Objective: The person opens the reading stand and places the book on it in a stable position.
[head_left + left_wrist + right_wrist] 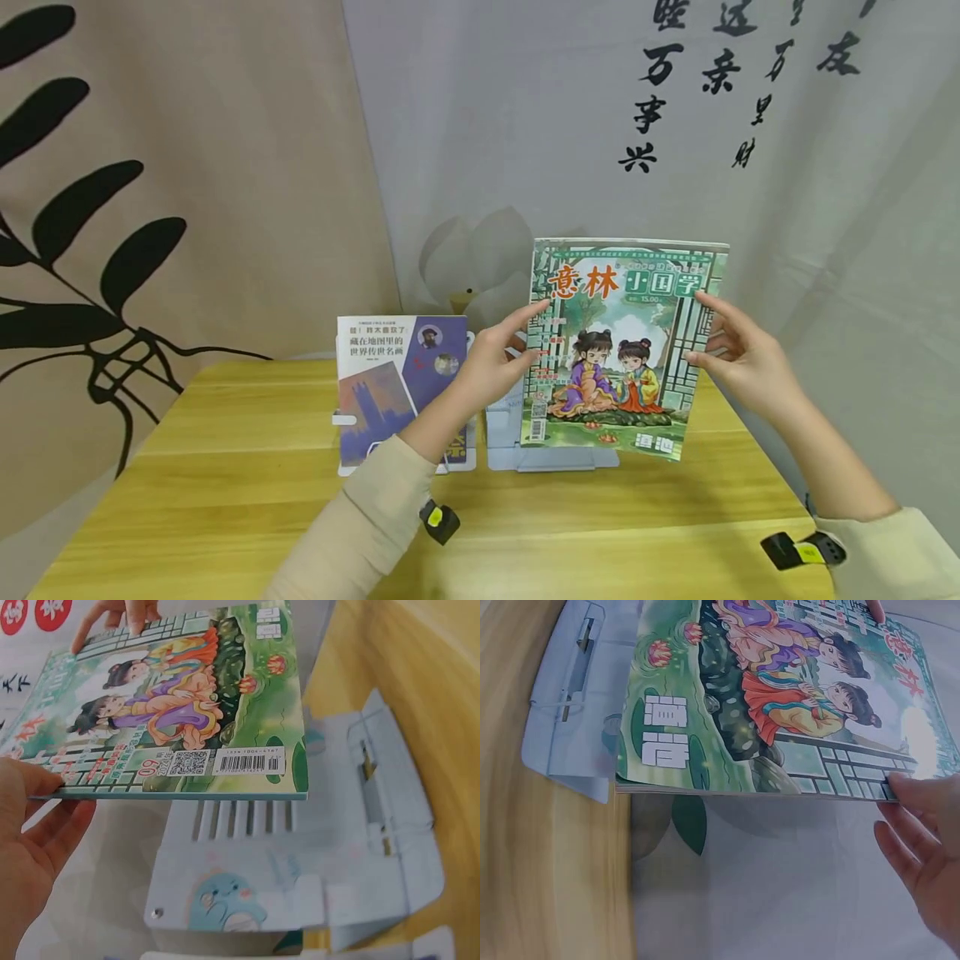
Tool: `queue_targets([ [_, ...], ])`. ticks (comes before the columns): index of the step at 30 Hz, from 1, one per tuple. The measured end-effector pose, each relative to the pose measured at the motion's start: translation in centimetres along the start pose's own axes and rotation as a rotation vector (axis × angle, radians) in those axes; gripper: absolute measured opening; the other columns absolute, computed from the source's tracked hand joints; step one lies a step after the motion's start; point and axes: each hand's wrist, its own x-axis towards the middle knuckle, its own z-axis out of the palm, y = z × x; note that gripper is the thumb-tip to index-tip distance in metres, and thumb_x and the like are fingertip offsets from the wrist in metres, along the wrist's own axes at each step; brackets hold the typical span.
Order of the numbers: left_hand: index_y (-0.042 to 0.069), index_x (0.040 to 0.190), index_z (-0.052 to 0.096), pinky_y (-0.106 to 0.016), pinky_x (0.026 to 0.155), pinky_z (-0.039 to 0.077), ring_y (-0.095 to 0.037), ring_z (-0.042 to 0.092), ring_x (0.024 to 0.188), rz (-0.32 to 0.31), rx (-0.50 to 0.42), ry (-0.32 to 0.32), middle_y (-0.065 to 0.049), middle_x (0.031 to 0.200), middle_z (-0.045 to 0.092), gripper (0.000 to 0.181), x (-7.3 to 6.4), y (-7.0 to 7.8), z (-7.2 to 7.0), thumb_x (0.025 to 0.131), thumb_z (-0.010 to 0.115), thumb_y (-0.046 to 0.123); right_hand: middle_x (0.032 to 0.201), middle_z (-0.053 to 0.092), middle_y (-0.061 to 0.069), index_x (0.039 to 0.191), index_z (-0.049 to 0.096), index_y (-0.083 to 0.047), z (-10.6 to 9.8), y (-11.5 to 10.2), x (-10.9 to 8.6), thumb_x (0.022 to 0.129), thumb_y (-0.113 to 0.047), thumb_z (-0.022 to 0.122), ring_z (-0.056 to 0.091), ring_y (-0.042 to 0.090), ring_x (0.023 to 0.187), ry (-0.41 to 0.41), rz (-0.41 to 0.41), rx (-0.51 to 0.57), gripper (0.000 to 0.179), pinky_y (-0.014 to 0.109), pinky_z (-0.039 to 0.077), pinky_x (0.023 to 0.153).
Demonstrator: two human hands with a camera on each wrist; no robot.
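Both hands hold a green illustrated magazine (611, 358) upright, its cover with two cartoon children facing the head camera. My left hand (491, 358) pinches its left edge, thumb in front and fingers behind. At the opposite edge, my right hand (742, 358) pinches it the same way. Behind the magazine stands a pale blue book stand (502, 429), partly hidden by it in the head view. From the left wrist view, the stand (225, 900) shows slots, a cartoon dinosaur and a lower ledge, and the magazine (150, 712) overlaps it.
To the left, a purple and white book (375, 358) leans on a second white stand (471, 458), held by clips at its front. Both stands are on a yellow wood-grain table (247, 500). A printed curtain (525, 100) hangs behind the table.
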Motion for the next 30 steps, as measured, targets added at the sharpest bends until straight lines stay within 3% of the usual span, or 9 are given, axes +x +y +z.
queue_targets([
  [5,0.020,0.144,0.045,-0.024,0.048,0.044,-0.011,0.051,0.059,0.024,0.057,0.032,-0.002,0.075,0.055,0.067,0.9,-0.5,-1.3,0.086,0.066,-0.007,0.104,0.050,0.006,0.149,0.035,-0.033,0.6,-0.4,1.7,0.078,0.006,0.075,0.055,-0.001,0.081,0.021,0.010,-0.020,0.090,0.011,0.048,0.067],
  [8,0.020,0.145,0.044,-0.025,0.049,0.044,-0.012,0.049,0.056,0.033,0.068,0.034,0.000,0.063,0.051,0.068,1.4,-0.8,-2.0,0.086,0.066,-0.007,0.104,0.050,0.008,0.149,0.035,-0.033,0.9,-0.5,2.7,0.079,0.005,0.075,0.056,0.000,0.080,0.021,0.002,-0.018,0.089,0.013,0.049,0.066],
  [15,0.021,0.145,0.043,-0.026,0.057,0.049,-0.013,0.048,0.055,0.030,0.091,0.060,-0.001,0.061,0.049,0.071,1.9,-1.5,-2.9,0.085,0.066,-0.009,0.104,0.051,0.012,0.149,0.035,-0.026,1.8,-0.4,4.5,0.080,0.005,0.074,0.055,0.003,0.080,0.026,-0.065,-0.005,0.085,0.012,0.048,0.066],
  [23,0.025,0.146,0.042,-0.027,0.056,0.050,-0.013,0.050,0.056,0.003,0.112,0.081,-0.002,0.063,0.050,0.073,2.4,-2.1,-3.4,0.085,0.065,-0.009,0.101,0.051,0.011,0.148,0.037,-0.026,3.0,-0.1,5.8,0.078,0.011,0.072,0.055,0.000,0.078,0.075,-0.086,0.002,0.086,0.012,0.048,0.065],
  [30,0.028,0.146,0.041,-0.028,0.052,0.047,-0.014,0.051,0.057,-0.060,0.120,0.078,-0.004,0.071,0.053,0.073,2.5,-2.5,-3.4,0.087,0.064,-0.007,0.101,0.051,0.018,0.148,0.038,-0.022,4.3,0.7,6.3,0.079,0.013,0.071,0.058,0.013,0.079,0.101,-0.099,0.032,0.084,0.010,0.047,0.067],
])
